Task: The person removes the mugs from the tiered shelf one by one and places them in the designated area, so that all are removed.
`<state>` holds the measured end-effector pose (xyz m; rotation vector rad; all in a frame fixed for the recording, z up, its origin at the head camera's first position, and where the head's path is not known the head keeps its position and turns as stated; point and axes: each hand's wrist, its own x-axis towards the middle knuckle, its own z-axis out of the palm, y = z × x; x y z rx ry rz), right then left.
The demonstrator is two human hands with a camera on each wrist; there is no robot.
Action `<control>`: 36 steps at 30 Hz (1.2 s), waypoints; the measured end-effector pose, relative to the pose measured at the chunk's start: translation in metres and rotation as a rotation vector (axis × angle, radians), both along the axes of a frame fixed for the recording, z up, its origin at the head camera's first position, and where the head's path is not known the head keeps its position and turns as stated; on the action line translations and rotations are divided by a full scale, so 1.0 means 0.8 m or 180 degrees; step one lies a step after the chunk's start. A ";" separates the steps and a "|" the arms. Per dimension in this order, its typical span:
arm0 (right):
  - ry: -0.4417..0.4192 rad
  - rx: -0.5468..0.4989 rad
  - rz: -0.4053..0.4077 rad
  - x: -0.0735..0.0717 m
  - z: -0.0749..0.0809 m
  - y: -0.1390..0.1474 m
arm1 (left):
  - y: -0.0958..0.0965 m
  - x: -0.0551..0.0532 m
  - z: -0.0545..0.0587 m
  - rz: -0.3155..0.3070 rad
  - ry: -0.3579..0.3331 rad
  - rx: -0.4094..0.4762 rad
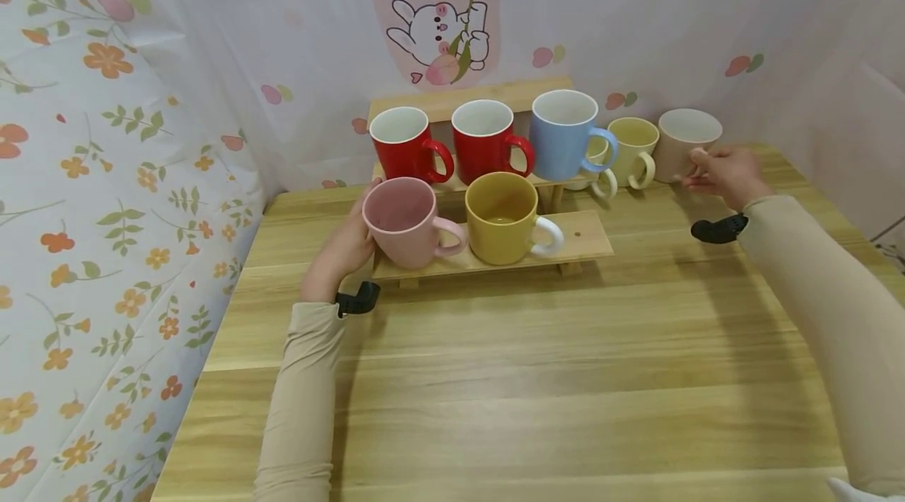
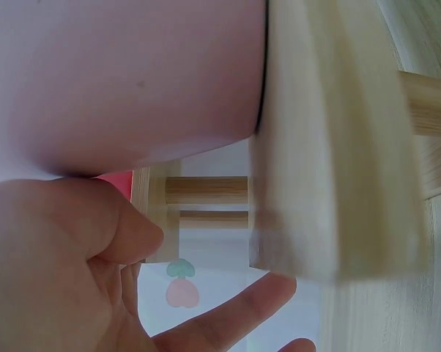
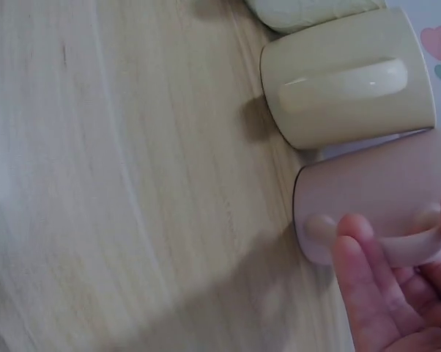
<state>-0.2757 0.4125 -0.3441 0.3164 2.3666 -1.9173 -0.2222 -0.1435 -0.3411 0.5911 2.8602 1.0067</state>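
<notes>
Right hand (image 1: 731, 172) gripping beige mug (image 1: 675, 148), right of rack (image 1: 590, 239); left hand (image 1: 344, 249) kinda loose, fingers out, at rack's left end.

Room to pass lies over the near counter (image 1: 530, 376); the rack (image 1: 592, 236) bars the far middle, the beige mug (image 1: 677, 147) the far right.

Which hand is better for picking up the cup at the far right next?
Probably the right hand: its fingers are already on the handle of that pinkish-beige mug. The left hand is far away, at the left end of the shelf, beside the pink mug.
</notes>
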 end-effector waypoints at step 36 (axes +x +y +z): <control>0.0663 0.0544 -0.0292 0.026 0.031 -0.034 | 0.001 0.001 0.000 0.0001 -0.0041 -0.0045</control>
